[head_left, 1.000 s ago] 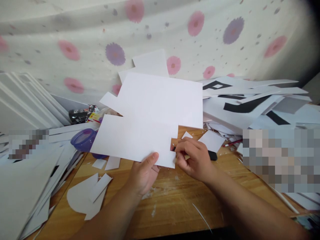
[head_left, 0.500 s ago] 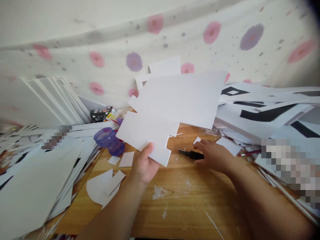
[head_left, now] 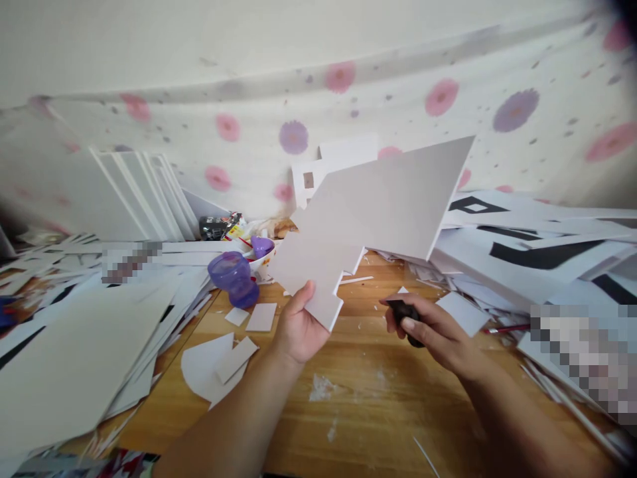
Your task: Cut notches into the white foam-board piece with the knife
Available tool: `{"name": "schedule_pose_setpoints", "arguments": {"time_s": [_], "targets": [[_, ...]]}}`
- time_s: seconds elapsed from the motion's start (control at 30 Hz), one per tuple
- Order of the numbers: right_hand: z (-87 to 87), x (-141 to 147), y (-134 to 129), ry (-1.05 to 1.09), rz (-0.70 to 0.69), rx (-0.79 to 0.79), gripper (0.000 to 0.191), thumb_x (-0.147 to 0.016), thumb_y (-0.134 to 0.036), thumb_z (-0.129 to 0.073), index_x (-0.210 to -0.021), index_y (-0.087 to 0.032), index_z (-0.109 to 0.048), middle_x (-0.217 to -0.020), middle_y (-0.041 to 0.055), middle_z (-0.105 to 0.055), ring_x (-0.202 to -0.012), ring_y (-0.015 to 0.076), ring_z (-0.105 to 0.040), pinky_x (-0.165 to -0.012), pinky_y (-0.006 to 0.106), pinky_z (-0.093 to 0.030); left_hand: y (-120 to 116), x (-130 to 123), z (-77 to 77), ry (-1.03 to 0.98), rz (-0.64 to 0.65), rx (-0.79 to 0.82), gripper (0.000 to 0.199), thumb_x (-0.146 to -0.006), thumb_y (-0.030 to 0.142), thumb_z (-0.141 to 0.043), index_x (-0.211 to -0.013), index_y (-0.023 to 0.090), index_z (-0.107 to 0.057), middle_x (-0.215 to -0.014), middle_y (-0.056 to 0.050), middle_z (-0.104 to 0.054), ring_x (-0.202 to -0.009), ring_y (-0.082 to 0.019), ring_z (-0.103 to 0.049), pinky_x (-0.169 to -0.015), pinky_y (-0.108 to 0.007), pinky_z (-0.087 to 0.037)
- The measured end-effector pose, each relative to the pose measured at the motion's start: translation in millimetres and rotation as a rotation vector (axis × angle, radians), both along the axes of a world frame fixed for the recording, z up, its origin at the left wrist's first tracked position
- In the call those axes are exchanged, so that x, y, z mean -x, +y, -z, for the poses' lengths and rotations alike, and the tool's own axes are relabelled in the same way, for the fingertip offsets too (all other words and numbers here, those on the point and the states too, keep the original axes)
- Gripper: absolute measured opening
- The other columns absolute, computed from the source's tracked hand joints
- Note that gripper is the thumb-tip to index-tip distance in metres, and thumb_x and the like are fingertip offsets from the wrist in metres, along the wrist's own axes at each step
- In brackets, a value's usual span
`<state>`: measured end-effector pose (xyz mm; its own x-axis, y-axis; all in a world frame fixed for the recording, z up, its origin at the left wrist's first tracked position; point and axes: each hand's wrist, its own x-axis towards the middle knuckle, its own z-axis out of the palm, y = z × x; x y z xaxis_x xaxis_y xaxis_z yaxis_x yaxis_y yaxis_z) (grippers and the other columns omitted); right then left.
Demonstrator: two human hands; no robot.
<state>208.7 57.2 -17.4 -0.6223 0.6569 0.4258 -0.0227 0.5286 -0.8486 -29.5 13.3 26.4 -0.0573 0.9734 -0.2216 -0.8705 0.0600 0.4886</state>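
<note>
A large white board with stepped cut edges is held up above the wooden table. My left hand grips its lower corner, thumb on the near face. To the right, my right hand is closed around a black-handled knife, raised a little over the table and apart from the board. Small white offcuts lie left of my left hand, along with a rounded white piece.
A purple translucent cup and a bowl with a purple item stand behind the offcuts. Stacked sheets cover the left; black-patterned sheets pile up at right. White panels lean at the back left.
My right hand has picked up the knife from the table. The board in my left hand has tilted, and its face looks greyer. The view has shifted slightly.
</note>
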Motion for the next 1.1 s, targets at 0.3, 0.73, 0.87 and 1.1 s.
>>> {"name": "schedule_pose_setpoints", "arguments": {"time_s": [0.3, 0.73, 0.87, 1.1], "targets": [[-6.6, 25.8, -14.2, -0.024, 0.070, -0.104, 0.040, -0.101, -0.053, -0.040, -0.086, -0.018, -0.053, -0.071, 0.0006, -0.052, -0.060, 0.0119, -0.049, -0.055, 0.024, -0.040, -9.7, -22.0, 14.8, 0.019, 0.264, -0.110, 0.019, -0.071, 0.020, -0.083, -0.080, 0.015, -0.067, -0.081, -0.002, -0.074, -0.068, -0.013, -0.068, -0.071, -0.020, -0.055], [-9.0, 31.3, -17.4, 0.063, 0.062, -0.150, 0.040, -0.102, -0.049, -0.039, -0.079, -0.018, -0.051, -0.068, -0.0014, -0.051, -0.060, 0.0106, -0.047, -0.056, 0.022, -0.038, -11.3, -29.8, 24.9, 0.078, 0.435, -0.228, 0.023, -0.074, 0.029, -0.082, -0.085, 0.016, -0.066, -0.067, 0.001, -0.067, -0.059, -0.012, -0.062, -0.056, -0.021, -0.046], [-7.2, 30.7, -16.1, 0.047, 0.048, -0.169, 0.038, -0.102, -0.049, -0.039, -0.082, -0.019, -0.051, -0.071, -0.0009, -0.052, -0.062, 0.0110, -0.048, -0.057, 0.022, -0.039, -11.6, -29.8, 25.4, 0.062, 0.450, -0.219, 0.026, -0.072, 0.029, -0.084, -0.084, 0.014, -0.067, -0.067, 0.000, -0.067, -0.054, -0.010, -0.059, -0.048, -0.018, -0.042], [-8.5, 28.1, -14.0, 0.028, -0.014, -0.184, 0.032, -0.103, -0.045, -0.040, -0.094, -0.019, -0.057, -0.081, 0.0013, -0.059, -0.073, 0.0127, -0.053, -0.067, 0.024, -0.044, -13.3, -26.4, 29.2, 0.049, 0.458, -0.208, 0.027, -0.073, 0.030, -0.084, -0.085, 0.013, -0.067, -0.063, 0.000, -0.066, -0.051, -0.009, -0.059, -0.045, -0.016, -0.042]]}}
